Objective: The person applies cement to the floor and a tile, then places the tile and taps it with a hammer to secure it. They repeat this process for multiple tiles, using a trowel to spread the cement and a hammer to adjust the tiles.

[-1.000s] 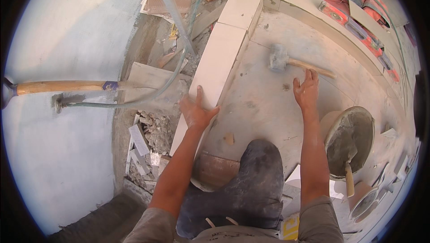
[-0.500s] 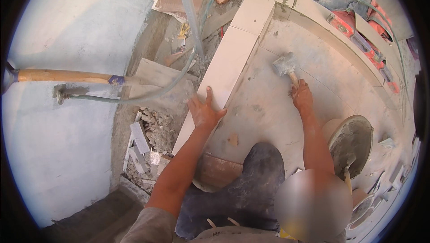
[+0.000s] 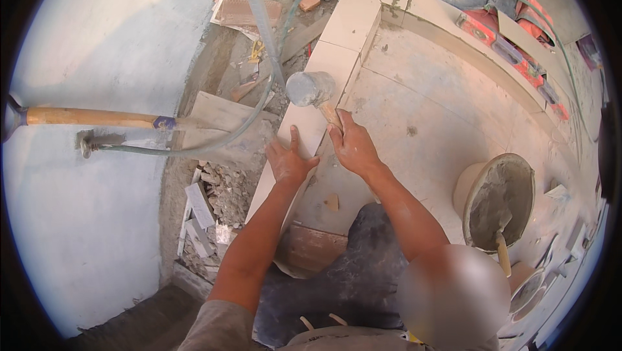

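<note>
My right hand is wrapped round the wooden handle of a rubber mallet. The mallet's grey head is over the cream tile ledge, close to its outer edge; whether it touches the tile I cannot tell. Flat on the same ledge, just nearer to me than the mallet, lies my left hand with its fingers spread and its thumb over the inner edge. A small tan tile chip rests on the tiled floor beside the ledge.
To my right stands a bucket of grey mortar with a trowel in it. A red spirit level lies along the curved ledge. Left of the ledge are rubble, a green hose and a long wooden handle across the wall.
My right hand has brought the mallet left, from above the tiled floor to over the ledge. My left hand stays on the ledge. The view has shifted slightly.
</note>
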Motion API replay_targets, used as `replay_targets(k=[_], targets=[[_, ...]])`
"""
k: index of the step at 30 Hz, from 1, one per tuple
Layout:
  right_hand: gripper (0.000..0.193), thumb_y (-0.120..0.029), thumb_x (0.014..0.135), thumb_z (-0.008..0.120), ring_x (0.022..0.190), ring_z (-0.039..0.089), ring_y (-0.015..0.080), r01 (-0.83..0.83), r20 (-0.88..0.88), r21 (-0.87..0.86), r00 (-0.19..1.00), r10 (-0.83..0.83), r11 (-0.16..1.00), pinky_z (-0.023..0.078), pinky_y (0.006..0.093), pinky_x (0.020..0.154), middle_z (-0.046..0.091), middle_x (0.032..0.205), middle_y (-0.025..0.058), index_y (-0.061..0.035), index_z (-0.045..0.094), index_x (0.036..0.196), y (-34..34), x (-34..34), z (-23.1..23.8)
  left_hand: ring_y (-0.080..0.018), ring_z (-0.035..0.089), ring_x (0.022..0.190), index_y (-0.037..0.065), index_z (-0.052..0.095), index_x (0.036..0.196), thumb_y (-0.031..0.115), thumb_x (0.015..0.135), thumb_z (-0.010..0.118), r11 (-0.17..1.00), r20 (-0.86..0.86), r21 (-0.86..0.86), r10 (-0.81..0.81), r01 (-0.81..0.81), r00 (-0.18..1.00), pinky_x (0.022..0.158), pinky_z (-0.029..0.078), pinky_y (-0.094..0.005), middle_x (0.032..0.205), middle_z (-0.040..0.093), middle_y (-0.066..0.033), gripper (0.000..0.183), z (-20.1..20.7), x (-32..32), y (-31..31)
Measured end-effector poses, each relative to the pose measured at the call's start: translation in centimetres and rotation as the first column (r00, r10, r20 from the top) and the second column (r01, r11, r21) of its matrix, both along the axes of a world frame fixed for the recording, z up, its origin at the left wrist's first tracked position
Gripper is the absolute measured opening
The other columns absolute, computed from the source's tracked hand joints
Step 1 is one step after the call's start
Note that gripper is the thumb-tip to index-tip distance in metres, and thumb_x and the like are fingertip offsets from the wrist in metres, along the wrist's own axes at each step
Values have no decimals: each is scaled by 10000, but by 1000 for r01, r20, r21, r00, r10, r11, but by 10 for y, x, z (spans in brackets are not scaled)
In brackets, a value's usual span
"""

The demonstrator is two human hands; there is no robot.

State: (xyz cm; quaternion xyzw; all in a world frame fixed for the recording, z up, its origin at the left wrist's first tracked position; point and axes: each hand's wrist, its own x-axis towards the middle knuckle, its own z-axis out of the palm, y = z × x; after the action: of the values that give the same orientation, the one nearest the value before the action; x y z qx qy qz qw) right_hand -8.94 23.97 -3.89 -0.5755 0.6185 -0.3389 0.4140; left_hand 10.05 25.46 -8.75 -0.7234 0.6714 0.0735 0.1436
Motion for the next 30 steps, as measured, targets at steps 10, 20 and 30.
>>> replay_targets(k=[10, 20, 30], targets=[[535, -349, 1011, 499, 962, 661, 487, -38, -98, -24, 995, 36, 999, 524, 525, 867, 681, 979, 323, 107, 524, 1289, -19, -8, -36, -496, 268, 1390, 230, 209, 1610, 685, 693, 787, 998, -66, 61, 21, -17, 998, 1185, 217, -530, 1486, 271, -339, 1176, 12, -3, -4], [557, -419, 1013, 498, 916, 680, 455, 5, -38, 363, 999, 9, 932, 527, 513, 834, 699, 926, 268, 52, 534, 1308, -8, -9, -19, -416, 173, 1516, 57, 73, 1603, 721, 600, 824, 947, 34, 320, -10, -2, 999, 1233, 119, -543, 1591, 217, -310, 1418, 50, 56, 42], [444, -337, 1023, 504, 861, 664, 479, 63, -136, 41, 989, -57, 997, 509, 541, 764, 682, 895, 288, -26, 498, 1341, 18, 12, -13, -412, 179, 1516, 107, 51, 1616, 560, 714, 818, 942, -14, 330, 67, -59, 998, 1246, 100, -480, 1569, 212, -363, 1268, 36, 61, 64]])
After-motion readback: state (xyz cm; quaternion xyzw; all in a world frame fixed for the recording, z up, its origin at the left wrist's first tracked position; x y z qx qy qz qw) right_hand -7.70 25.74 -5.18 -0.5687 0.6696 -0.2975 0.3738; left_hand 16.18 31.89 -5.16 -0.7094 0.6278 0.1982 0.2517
